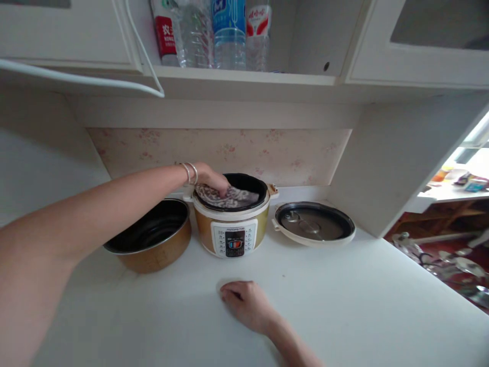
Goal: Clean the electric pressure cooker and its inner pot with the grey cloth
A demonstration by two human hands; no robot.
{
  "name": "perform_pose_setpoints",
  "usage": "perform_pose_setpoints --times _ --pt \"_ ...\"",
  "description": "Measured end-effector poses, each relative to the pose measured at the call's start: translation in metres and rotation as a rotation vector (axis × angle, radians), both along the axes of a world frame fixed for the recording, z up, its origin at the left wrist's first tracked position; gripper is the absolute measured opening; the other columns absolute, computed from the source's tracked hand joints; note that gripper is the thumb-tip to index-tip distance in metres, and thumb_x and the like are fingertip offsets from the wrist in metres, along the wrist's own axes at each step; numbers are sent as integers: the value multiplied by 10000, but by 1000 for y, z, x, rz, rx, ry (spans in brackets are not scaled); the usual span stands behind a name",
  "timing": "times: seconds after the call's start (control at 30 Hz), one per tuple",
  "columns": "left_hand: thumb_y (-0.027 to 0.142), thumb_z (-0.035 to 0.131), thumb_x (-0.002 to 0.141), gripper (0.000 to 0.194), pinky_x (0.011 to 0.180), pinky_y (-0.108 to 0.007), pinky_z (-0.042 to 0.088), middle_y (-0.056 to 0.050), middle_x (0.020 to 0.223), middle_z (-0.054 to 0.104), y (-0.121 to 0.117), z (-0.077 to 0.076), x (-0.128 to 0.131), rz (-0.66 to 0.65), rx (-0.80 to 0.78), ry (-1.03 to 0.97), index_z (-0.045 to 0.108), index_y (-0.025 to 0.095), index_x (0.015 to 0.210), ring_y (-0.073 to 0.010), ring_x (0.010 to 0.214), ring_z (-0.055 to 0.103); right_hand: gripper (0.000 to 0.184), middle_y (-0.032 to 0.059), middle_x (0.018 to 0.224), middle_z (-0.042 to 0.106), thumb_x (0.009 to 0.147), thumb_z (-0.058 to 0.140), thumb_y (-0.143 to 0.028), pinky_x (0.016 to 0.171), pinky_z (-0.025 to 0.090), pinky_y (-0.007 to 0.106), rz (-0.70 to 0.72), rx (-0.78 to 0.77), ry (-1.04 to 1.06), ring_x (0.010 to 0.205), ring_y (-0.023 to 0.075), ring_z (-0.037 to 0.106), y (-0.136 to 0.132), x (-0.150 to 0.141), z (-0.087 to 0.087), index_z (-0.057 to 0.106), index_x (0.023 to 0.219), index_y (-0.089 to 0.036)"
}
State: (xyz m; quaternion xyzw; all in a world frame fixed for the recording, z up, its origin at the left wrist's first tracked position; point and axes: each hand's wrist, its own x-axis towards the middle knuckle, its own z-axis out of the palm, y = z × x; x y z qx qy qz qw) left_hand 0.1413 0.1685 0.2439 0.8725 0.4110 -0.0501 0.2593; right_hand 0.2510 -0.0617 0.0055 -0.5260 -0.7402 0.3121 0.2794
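Observation:
My left hand (214, 181) reaches into the top of a gold and white electric cooker (202, 229) and grips a patterned brown and white cloth (239, 196). The cloth lies against the inside of the cooker's dark rim; its lower part is hidden. To the left of the cooker stands the inner pot (153, 252), gold outside and black inside, partly behind my left forearm. The cooker's lid (311, 224) lies to the right with its inner side up. Near the front, my right hand (246, 303) rests on the white counter with its fingers curled in, apart from the cooker.
Above the counter (324, 300) hangs a cabinet shelf (244, 81) with several plastic bottles (229, 43). A white cable (95, 79) droops at the upper left. A side panel (397, 153) bounds the counter at right, with blurred metal kitchenware (451, 265) beyond.

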Motion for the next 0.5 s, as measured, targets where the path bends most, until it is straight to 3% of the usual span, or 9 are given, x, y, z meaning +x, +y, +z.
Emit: perform_pose_setpoints --times 0.1,0.17,0.37,0.5 --pt "190 603 664 453 735 -257 504 -18 847 749 -28 21 -3 -2 -223 -78 685 220 1109 -188 830 679 293 -28 677 594 911 430 -257 582 303 196 -8 -23 15 629 96 464 0 -1 0 646 725 -188" --pt "191 579 727 447 762 -264 509 -15 923 749 -44 28 -1 18 -257 -253 644 228 1167 -175 851 681 303 -23 698 623 917 427 -272 576 313 198 -22 -42 27 636 100 491 0 -3 -1 663 748 -186" --pt "135 488 855 381 855 -353 523 -64 971 722 -89 43 17 9 -319 -871 532 165 1233 -191 893 677 363 1 725 668 939 413 -354 602 355 211 -95 -70 10 647 116 543 -2 -8 -3 704 810 -180" --pt "147 464 887 318 808 -361 538 -78 968 693 -126 52 39 -66 -531 -1050 510 159 1202 -166 803 664 397 6 735 683 952 393 -388 615 363 221 -156 -66 -20 668 127 577 -4 -14 -5 717 833 -192"
